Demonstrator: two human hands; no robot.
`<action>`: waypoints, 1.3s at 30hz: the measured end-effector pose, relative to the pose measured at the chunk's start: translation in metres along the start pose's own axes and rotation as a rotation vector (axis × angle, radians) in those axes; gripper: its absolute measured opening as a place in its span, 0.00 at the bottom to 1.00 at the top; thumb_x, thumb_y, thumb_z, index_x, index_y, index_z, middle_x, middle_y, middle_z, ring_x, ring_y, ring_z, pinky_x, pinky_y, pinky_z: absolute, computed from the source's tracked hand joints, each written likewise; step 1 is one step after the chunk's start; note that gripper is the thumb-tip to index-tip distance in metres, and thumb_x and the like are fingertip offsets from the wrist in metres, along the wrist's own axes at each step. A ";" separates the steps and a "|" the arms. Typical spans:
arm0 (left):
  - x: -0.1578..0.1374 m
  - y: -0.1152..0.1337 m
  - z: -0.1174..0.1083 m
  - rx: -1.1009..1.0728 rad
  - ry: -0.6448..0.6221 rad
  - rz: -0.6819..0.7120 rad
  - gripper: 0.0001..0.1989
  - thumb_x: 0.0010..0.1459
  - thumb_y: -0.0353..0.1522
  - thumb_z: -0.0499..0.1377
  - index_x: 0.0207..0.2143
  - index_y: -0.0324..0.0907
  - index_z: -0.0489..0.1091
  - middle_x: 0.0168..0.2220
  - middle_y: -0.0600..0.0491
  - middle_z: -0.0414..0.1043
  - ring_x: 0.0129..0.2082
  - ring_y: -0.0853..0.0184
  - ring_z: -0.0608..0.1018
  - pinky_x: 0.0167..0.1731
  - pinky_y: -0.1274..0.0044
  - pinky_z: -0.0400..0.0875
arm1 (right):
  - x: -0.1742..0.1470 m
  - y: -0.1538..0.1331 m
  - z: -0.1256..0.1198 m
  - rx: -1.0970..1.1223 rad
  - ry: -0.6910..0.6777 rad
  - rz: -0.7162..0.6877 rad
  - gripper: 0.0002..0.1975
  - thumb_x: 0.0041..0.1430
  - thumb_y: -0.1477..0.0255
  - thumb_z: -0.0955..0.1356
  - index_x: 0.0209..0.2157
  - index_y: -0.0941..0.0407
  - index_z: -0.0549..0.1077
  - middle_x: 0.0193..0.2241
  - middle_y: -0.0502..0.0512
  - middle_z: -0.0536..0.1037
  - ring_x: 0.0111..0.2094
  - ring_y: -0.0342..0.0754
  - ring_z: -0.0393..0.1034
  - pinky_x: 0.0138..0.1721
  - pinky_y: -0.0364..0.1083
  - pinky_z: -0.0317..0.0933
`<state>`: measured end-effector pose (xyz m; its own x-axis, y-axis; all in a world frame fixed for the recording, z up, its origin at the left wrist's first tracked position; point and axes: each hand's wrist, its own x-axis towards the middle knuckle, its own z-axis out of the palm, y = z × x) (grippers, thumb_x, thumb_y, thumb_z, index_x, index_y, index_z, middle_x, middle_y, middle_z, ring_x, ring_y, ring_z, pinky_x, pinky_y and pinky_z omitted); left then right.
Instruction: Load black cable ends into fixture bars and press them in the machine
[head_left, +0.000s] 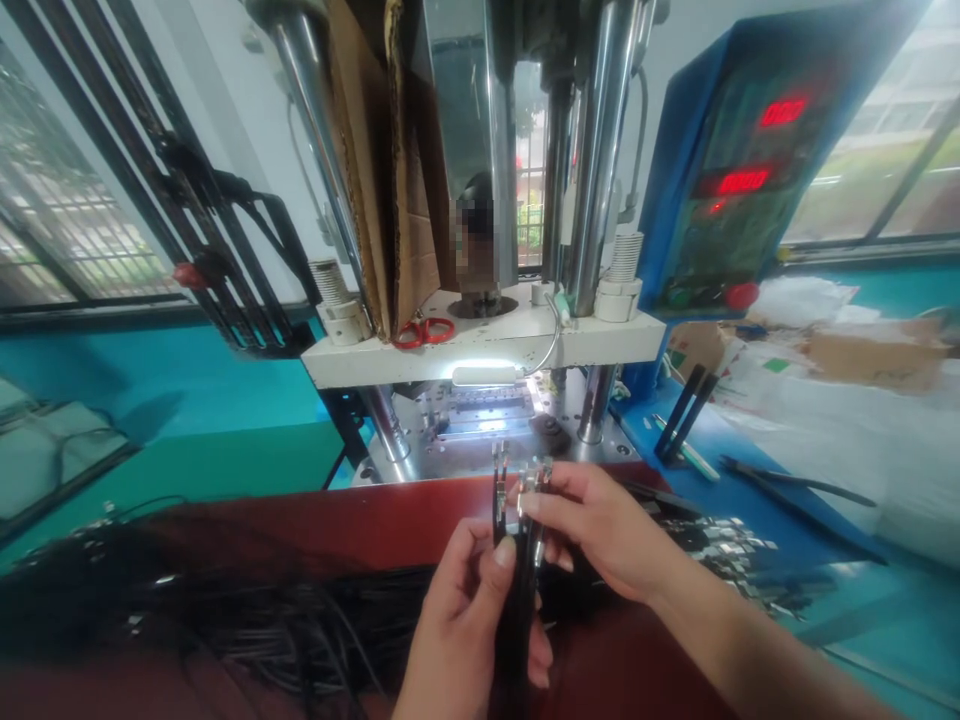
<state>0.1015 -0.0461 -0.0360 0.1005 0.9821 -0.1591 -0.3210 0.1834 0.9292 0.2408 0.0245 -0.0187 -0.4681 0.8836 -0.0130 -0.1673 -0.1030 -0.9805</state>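
Several cables [513, 610] stand in the left hand [461, 615], its fingers clamped around them; the fingers of the right hand [611, 530] pinch their tips [527, 480]. Left of the fingers, a cable heap [292, 625] covers the tabletop [367, 515]; beyond them, scissors [442, 330] rest on the press [585, 345].

Two hands [466, 605]; two displays [742, 181]; scissors [425, 331] (one pair).
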 end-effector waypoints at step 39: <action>0.002 0.014 0.009 0.019 -0.018 0.024 0.11 0.59 0.39 0.57 0.38 0.40 0.66 0.31 0.54 0.70 0.20 0.73 0.71 0.21 0.79 0.68 | 0.000 -0.001 -0.004 0.049 -0.092 0.081 0.13 0.51 0.65 0.73 0.32 0.59 0.69 0.23 0.48 0.73 0.16 0.34 0.57 0.15 0.35 0.50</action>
<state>0.1060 -0.0416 -0.0198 0.1099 0.9852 -0.1313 -0.3059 0.1592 0.9387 0.2444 0.0261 -0.0182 -0.5589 0.8261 -0.0720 -0.1666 -0.1969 -0.9662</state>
